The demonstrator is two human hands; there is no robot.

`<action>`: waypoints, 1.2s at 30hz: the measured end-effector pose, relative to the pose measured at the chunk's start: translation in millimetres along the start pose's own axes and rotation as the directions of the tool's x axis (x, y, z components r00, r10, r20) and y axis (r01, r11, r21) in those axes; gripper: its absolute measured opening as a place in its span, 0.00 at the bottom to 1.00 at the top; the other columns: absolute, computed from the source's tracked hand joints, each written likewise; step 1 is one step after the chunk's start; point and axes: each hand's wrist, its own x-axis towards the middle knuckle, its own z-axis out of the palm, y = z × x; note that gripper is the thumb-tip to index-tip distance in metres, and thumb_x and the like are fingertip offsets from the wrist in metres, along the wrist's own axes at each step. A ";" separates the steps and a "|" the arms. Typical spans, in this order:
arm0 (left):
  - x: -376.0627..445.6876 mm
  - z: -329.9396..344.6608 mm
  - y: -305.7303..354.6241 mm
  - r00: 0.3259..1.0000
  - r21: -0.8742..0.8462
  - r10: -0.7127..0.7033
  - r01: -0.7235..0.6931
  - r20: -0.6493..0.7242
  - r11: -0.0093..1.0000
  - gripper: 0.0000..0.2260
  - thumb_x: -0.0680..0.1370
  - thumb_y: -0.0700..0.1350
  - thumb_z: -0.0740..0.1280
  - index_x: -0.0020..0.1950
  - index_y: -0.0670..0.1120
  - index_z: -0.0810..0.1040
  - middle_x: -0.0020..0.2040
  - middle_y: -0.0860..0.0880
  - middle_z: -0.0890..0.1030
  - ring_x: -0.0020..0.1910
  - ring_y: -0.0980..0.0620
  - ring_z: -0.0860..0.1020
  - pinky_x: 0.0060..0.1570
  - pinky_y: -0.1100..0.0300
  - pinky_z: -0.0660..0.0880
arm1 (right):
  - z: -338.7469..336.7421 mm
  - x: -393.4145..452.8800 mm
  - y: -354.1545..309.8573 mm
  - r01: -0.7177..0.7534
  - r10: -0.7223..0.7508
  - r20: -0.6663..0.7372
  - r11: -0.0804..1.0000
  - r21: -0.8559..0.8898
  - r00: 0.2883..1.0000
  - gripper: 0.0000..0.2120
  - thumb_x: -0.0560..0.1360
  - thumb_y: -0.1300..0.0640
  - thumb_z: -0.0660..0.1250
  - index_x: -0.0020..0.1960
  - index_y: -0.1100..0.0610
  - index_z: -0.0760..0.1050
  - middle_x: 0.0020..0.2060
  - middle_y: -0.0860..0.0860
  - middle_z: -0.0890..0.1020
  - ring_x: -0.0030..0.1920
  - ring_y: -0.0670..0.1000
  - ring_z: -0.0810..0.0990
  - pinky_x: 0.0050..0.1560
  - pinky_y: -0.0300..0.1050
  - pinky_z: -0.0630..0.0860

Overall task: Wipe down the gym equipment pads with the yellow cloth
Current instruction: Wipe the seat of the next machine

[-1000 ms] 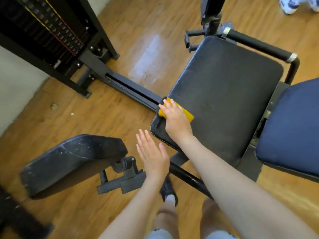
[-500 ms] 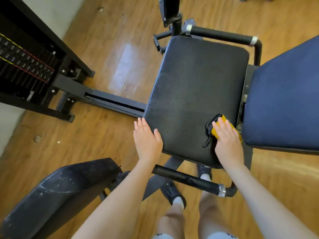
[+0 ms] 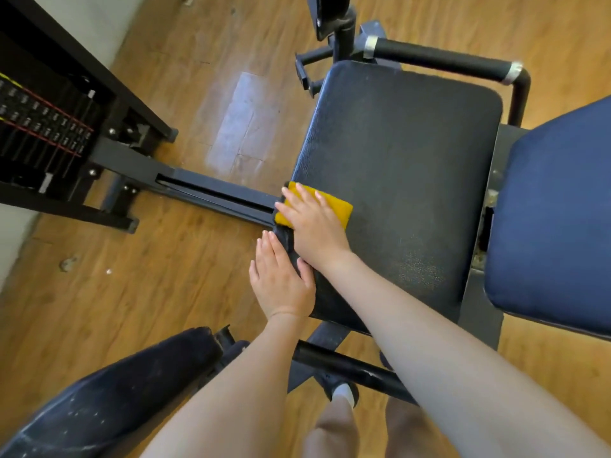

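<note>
Daylight is glaring off a worn wooden plank floor (image 3: 158,276) — a pale wall (image 3: 99,21) is showing at upper left, behind a black weight stack frame (image 3: 66,104).

1. My right hand (image 3: 314,226) is palm down with the fingers straight and a bit spread, arm stretched forward and angled to the left.
2. My left hand (image 3: 281,279) is flat too, fingers together and pointing forward, just beside the right wrist.
3. Both forearms are bare.
</note>
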 end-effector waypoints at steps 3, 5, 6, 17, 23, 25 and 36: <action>-0.1 -0.4 -0.5 1.000 0.016 -0.003 0.003 0.026 1.000 0.30 0.76 0.53 0.49 0.75 0.39 0.58 0.74 0.42 0.62 0.74 0.45 0.60 0.71 0.47 0.57 | 3.1 -15.7 16.9 -0.060 0.061 -0.049 0.998 0.034 0.997 0.25 0.73 0.66 0.55 0.69 0.56 0.68 0.71 0.52 0.66 0.73 0.54 0.61 0.71 0.51 0.57; 0.0 -1.8 -0.8 0.999 0.027 -0.012 0.011 0.050 1.000 0.29 0.76 0.52 0.52 0.76 0.40 0.56 0.75 0.43 0.60 0.75 0.46 0.58 0.72 0.48 0.55 | -0.7 -35.0 34.2 -0.144 0.147 -0.119 0.989 0.036 0.982 0.25 0.70 0.64 0.51 0.65 0.57 0.73 0.67 0.54 0.72 0.68 0.56 0.69 0.66 0.52 0.66; 0.1 -2.2 -1.0 0.998 0.030 -0.016 0.014 0.060 0.999 0.29 0.77 0.52 0.53 0.76 0.41 0.55 0.76 0.44 0.59 0.75 0.47 0.57 0.72 0.49 0.54 | -3.8 -48.1 46.9 -0.189 0.192 -0.154 0.981 0.031 0.969 0.26 0.70 0.64 0.51 0.64 0.57 0.74 0.66 0.54 0.73 0.67 0.57 0.71 0.64 0.52 0.68; -0.8 -6.3 2.7 0.995 0.009 -0.039 0.038 0.090 0.999 0.28 0.79 0.50 0.56 0.77 0.43 0.52 0.76 0.47 0.57 0.76 0.49 0.53 0.74 0.51 0.49 | -37.4 -95.9 95.1 -0.608 0.682 -0.282 0.730 0.313 0.675 0.23 0.75 0.74 0.57 0.67 0.60 0.70 0.71 0.56 0.66 0.74 0.56 0.57 0.73 0.46 0.51; 3.2 -13.4 8.1 0.991 -0.061 -0.086 0.093 0.100 0.994 0.28 0.78 0.49 0.59 0.76 0.44 0.54 0.75 0.47 0.60 0.75 0.50 0.57 0.74 0.51 0.52 | -45.5 24.7 32.5 -0.156 0.189 -0.136 0.962 0.226 0.972 0.26 0.74 0.73 0.54 0.70 0.59 0.65 0.74 0.54 0.60 0.75 0.56 0.51 0.72 0.46 0.47; 4.4 -16.0 9.3 0.986 -0.104 -0.128 0.139 0.104 0.985 0.28 0.78 0.48 0.60 0.76 0.44 0.56 0.74 0.47 0.63 0.73 0.50 0.60 0.73 0.51 0.55 | -32.1 45.8 17.7 -0.069 0.074 -0.035 0.990 0.124 0.997 0.25 0.76 0.69 0.55 0.71 0.57 0.63 0.74 0.53 0.58 0.75 0.55 0.50 0.73 0.49 0.48; 45.9 -21.8 28.1 0.993 -0.110 -0.071 0.081 0.090 0.991 0.25 0.80 0.48 0.57 0.76 0.44 0.57 0.74 0.47 0.63 0.73 0.50 0.61 0.71 0.54 0.58 | -17.8 1.9 73.6 -0.159 0.167 -0.226 0.986 0.055 0.960 0.26 0.68 0.73 0.65 0.64 0.59 0.74 0.66 0.56 0.73 0.67 0.59 0.70 0.65 0.55 0.66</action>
